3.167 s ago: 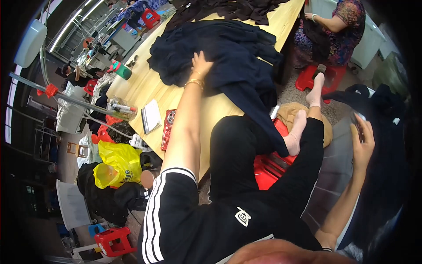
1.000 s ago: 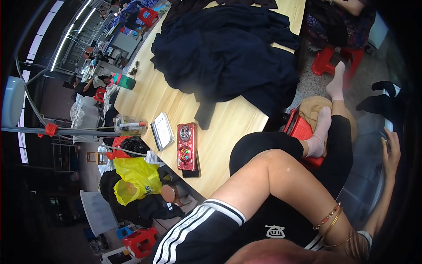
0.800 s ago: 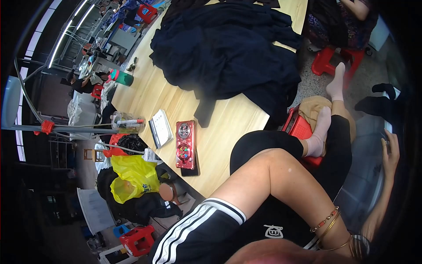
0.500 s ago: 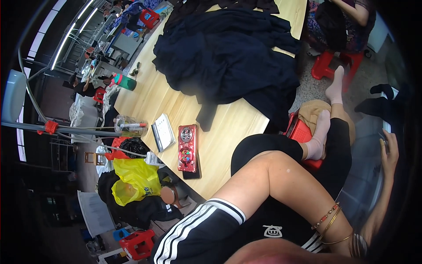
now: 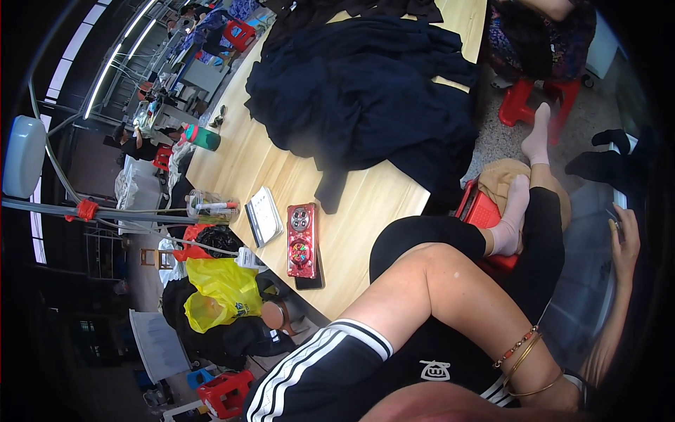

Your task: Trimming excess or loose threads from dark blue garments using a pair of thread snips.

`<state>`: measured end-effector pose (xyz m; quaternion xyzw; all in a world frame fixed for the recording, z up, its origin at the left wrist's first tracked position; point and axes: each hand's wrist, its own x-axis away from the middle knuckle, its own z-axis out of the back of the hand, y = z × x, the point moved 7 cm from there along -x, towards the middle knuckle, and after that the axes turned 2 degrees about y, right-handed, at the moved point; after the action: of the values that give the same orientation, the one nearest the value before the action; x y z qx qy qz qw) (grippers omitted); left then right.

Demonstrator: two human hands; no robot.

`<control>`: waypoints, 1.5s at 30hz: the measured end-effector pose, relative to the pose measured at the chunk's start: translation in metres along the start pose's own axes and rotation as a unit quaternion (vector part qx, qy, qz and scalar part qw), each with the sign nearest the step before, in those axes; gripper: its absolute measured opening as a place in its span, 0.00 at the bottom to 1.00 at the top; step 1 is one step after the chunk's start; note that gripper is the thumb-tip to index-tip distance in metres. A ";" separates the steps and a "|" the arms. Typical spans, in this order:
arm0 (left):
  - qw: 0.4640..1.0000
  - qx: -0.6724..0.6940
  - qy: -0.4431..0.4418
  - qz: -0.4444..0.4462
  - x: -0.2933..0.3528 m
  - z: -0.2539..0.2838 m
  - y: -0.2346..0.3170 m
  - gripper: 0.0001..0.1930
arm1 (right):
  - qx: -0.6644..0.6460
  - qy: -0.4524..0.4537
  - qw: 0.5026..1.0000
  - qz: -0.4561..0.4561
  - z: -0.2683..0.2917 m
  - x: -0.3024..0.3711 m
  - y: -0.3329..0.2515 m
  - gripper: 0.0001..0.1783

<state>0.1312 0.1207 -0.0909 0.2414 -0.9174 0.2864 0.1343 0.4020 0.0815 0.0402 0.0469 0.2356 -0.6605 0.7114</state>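
Observation:
My left arm bends across my lap, with a bead bracelet and gold bangles (image 5: 522,355) at its wrist. My left hand (image 5: 568,394) is partly in view at the lower right rim, beside my right forearm; its fingers are hidden. My right hand (image 5: 623,243) is at the far right, by a grey translucent bin (image 5: 580,271), thumb and fingers apart. A thin dark line shows by its fingertips, too small to name. Dark cloth (image 5: 598,165) hangs over the bin's edge beyond it. My feet in pale socks (image 5: 517,204) rest by a red stool (image 5: 486,211).
A wooden table (image 5: 383,190) carries dark garments (image 5: 365,91), a red-cased phone (image 5: 301,239) lying on a dark one, a notepad (image 5: 264,216) and a green bottle (image 5: 204,137). A yellow bag (image 5: 221,288) lies left of the table. Another person sits on a red stool (image 5: 517,103).
The view shifts slightly. The other person's forearm at the upper right has moved upward. My hands stay nearly in place.

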 end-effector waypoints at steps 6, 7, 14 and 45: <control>1.000 -0.002 -0.009 -0.002 -0.013 0.002 -0.001 0.40 | -0.007 -0.015 1.000 -0.016 -0.001 0.001 0.001 0.20; 1.000 -0.003 -0.011 -0.002 -0.014 0.006 -0.005 0.40 | -0.007 -0.012 1.000 -0.016 0.000 0.002 0.001 0.21; 1.000 -0.006 -0.019 -0.003 -0.024 -0.003 0.005 0.40 | 0.013 -0.017 1.000 -0.015 0.000 0.001 0.002 0.21; 0.994 0.091 -0.056 0.033 -0.038 -0.005 -0.010 0.25 | 0.014 -0.017 1.000 -0.006 0.001 -0.002 0.000 0.22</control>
<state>0.1690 0.1308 -0.0969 0.2380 -0.9011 0.3591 0.0506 0.4022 0.0829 0.0420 0.0440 0.2142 -0.6688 0.7105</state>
